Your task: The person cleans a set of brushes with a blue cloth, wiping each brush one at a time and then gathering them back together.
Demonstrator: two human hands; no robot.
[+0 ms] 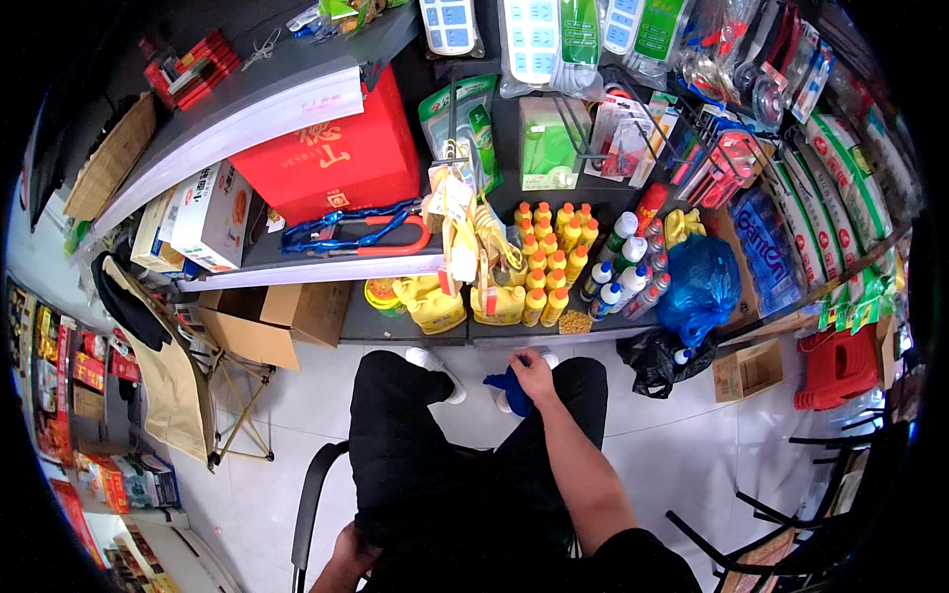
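My right hand (pixel 535 376) is over my right knee, its fingers closed on a dark blue cloth (pixel 506 390). The cloth hangs at the inner side of the knee, above a white shoe, and its exact kind is not clear. My left hand (pixel 355 550) rests low beside my left thigh, close to the black chair armrest (pixel 308 504). Its fingers are tucked against the dark trousers and mostly hidden. I am seated in front of the shelf's bottom level, where yellow jugs (pixel 431 302) and rows of yellow bottles (pixel 542 267) stand.
An opened cardboard box (pixel 262 321) and a beige folding chair (pixel 163 371) are on the left. To the right are a blue plastic bag (pixel 700 287), a black bag (pixel 654 368), a small carton (pixel 748 372) and red stools (pixel 835 368). Power strips (pixel 534 44) lie at the far side.
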